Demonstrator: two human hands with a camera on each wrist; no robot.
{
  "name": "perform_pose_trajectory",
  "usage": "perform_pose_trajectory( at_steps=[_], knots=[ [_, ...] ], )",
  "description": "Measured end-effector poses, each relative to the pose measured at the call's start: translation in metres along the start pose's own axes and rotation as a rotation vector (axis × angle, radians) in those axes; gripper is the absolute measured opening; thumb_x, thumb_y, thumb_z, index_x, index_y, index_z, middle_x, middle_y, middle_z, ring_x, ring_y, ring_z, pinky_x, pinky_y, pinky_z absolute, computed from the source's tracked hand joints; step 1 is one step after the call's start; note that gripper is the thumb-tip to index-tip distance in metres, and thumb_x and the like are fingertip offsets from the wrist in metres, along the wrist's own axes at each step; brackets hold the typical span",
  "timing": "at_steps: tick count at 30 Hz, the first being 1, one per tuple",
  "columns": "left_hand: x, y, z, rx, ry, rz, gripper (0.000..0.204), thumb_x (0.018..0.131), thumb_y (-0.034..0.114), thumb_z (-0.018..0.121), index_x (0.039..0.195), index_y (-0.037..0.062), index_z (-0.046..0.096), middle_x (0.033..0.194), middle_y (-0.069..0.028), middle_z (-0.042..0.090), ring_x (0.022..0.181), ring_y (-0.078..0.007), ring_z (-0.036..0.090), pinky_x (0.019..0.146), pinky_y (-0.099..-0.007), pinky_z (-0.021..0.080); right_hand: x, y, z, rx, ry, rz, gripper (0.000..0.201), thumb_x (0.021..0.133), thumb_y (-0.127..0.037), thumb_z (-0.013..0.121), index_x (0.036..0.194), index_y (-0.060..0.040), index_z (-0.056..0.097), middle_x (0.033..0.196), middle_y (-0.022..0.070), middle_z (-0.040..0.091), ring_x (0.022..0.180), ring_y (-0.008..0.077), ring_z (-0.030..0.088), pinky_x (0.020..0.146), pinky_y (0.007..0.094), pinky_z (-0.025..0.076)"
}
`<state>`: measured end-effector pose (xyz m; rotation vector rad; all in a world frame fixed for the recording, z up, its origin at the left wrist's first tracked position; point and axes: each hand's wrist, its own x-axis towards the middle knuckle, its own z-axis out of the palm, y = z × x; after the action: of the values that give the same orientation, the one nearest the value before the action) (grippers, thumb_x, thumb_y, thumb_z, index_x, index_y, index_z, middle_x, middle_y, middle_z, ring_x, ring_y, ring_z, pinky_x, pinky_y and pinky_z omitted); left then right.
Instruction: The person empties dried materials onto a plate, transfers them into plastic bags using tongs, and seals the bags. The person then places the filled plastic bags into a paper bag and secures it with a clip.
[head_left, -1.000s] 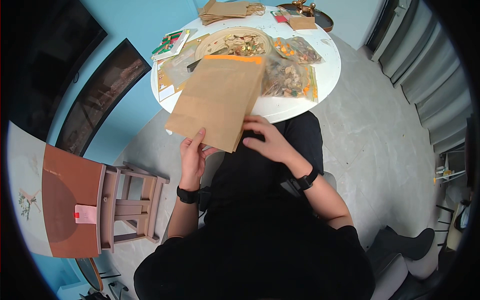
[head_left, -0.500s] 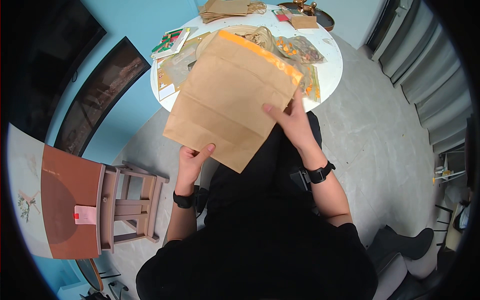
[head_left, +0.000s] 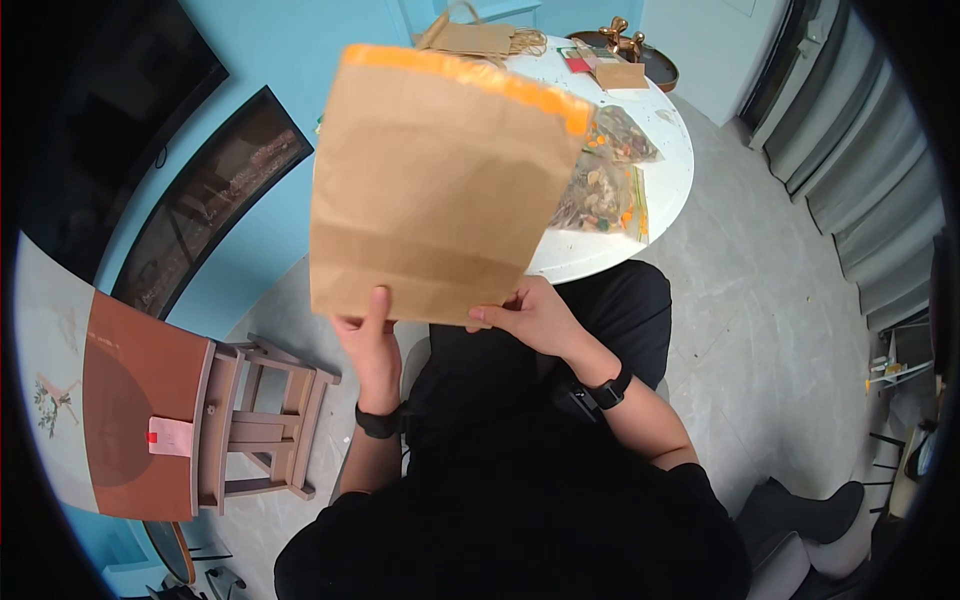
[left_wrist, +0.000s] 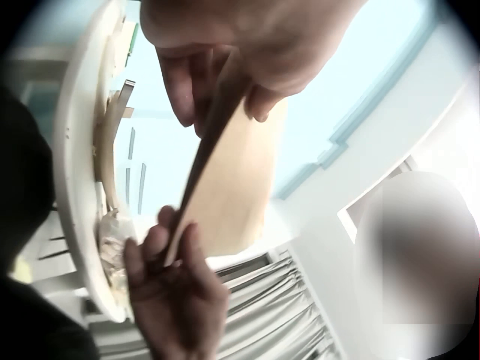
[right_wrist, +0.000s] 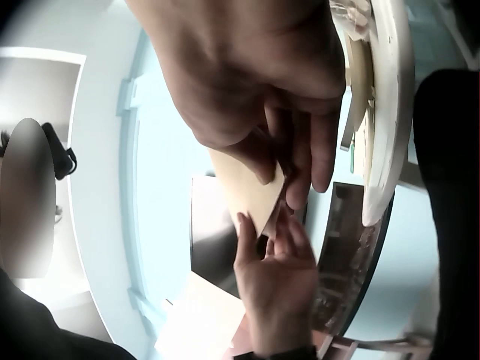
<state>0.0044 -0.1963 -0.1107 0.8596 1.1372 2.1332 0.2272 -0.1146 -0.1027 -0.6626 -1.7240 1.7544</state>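
Note:
A flat brown kraft paper bag [head_left: 440,190] with an orange strip [head_left: 460,75] along its far edge is held up in front of the table. My left hand [head_left: 372,345] grips its near edge toward the left, thumb on the face toward me. At the near right corner, my right hand [head_left: 535,320] pinches the same edge between thumb and fingers. From the side in the left wrist view, the bag [left_wrist: 225,187] looks thin, with the right hand [left_wrist: 180,300] at its far end. The right wrist view has the left hand [right_wrist: 281,292] below the bag.
Behind the bag is a round white table [head_left: 665,195], partly covered by it. Clear bags of dried pieces [head_left: 600,195] lie on its right side. Folded brown paper bags [head_left: 470,40] and a dark round tray [head_left: 660,70] are at the back. A wooden stool [head_left: 265,420] stands left.
The bag has swung more upright and its orange edge has shifted left. My right hand has moved from the bag's right side down to the near right corner; my left hand keeps hold.

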Motion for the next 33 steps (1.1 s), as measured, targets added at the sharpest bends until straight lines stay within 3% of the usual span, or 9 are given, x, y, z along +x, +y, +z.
perform_pose_trajectory(
  at_steps=[3,9,16,18,19,20,22,28,33],
  knots=[
    [0.014,0.008,-0.008,-0.127,-0.096,-0.112,0.045,0.101,0.011,0.067,0.141,0.0033,0.050,0.133,-0.0118,0.064,0.117,-0.0239,0.067,0.091,-0.0388,0.060,0.005,-0.002,-0.009,-0.057,-0.085,0.016,0.029,0.098,-0.018,0.072,0.119,0.0013,0.071,0.097,0.0053,0.077,0.091,0.0080,0.067,0.082,0.0259,0.053],
    [0.032,0.006,-0.005,-0.198,-0.108,-0.145,0.041,0.102,0.012,0.065,0.140,0.0007,0.055,0.132,-0.0114,0.066,0.119,-0.0218,0.065,0.099,-0.0383,0.055,0.018,-0.011,-0.005,0.022,0.072,-0.162,0.034,0.097,-0.019,0.073,0.123,0.0027,0.068,0.108,0.0080,0.075,0.100,0.0109,0.065,0.088,0.0301,0.054],
    [0.061,0.001,0.007,-0.137,-0.065,-0.227,0.044,0.107,0.025,0.056,0.140,-0.0045,0.052,0.126,-0.0160,0.068,0.107,-0.0235,0.070,0.092,-0.0373,0.058,0.063,-0.032,-0.035,0.001,0.054,-0.088,0.034,0.097,-0.024,0.074,0.116,0.0037,0.071,0.093,0.0038,0.074,0.085,0.0089,0.064,0.077,0.0275,0.052],
    [0.078,-0.002,-0.009,-0.163,-0.299,-0.260,0.052,0.109,0.036,0.047,0.140,-0.0057,0.050,0.122,-0.0191,0.069,0.100,-0.0256,0.072,0.087,-0.0381,0.059,0.102,-0.061,-0.078,-0.205,0.162,-0.017,0.033,0.097,-0.027,0.074,0.112,0.0020,0.073,0.087,0.0009,0.072,0.079,0.0065,0.061,0.071,0.0259,0.050],
    [0.086,-0.005,-0.014,-0.180,-0.416,-0.276,0.057,0.110,0.041,0.043,0.140,-0.0062,0.050,0.120,-0.0206,0.069,0.096,-0.0266,0.073,0.084,-0.0385,0.059,0.124,-0.078,-0.092,0.073,0.255,-0.067,0.034,0.097,-0.031,0.074,0.112,-0.0006,0.073,0.091,0.0012,0.073,0.083,0.0061,0.064,0.071,0.0249,0.051],
    [0.087,-0.005,-0.007,-0.125,-0.282,-0.284,0.059,0.110,0.045,0.039,0.134,-0.0069,0.054,0.106,-0.0205,0.071,0.080,-0.0252,0.072,0.074,-0.0356,0.059,0.146,-0.100,-0.111,0.141,0.343,-0.091,0.040,0.097,-0.031,0.072,0.125,-0.0024,0.067,0.107,0.0064,0.073,0.089,0.0120,0.068,0.074,0.0291,0.057],
    [0.096,-0.014,-0.021,-0.127,-0.295,-0.300,0.055,0.109,0.040,0.042,0.132,-0.0084,0.055,0.102,-0.0199,0.071,0.079,-0.0245,0.072,0.074,-0.0345,0.059,0.207,-0.126,-0.161,0.229,0.443,-0.159,0.044,0.102,-0.026,0.064,0.136,0.0002,0.055,0.123,0.0134,0.068,0.097,0.0210,0.071,0.078,0.0376,0.063],
    [0.110,-0.024,-0.037,-0.069,-0.246,-0.392,0.048,0.103,0.036,0.051,0.116,-0.0094,0.060,0.091,-0.0162,0.070,0.079,-0.0233,0.070,0.075,-0.0360,0.058,0.431,-0.112,-0.302,0.361,0.581,-0.106,0.027,0.108,-0.018,0.047,0.124,0.0026,0.053,0.109,0.0187,0.065,0.087,0.0284,0.069,0.080,0.0417,0.065],
    [0.122,-0.020,-0.045,0.000,-0.157,-0.385,0.048,0.101,0.037,0.053,0.111,-0.0081,0.062,0.088,-0.0144,0.069,0.079,-0.0224,0.069,0.074,-0.0361,0.058,0.547,-0.085,-0.299,0.407,0.536,0.037,0.039,0.110,-0.029,0.044,0.131,0.0030,0.048,0.117,0.0240,0.064,0.100,0.0336,0.069,0.089,0.0482,0.062]
  ],
)
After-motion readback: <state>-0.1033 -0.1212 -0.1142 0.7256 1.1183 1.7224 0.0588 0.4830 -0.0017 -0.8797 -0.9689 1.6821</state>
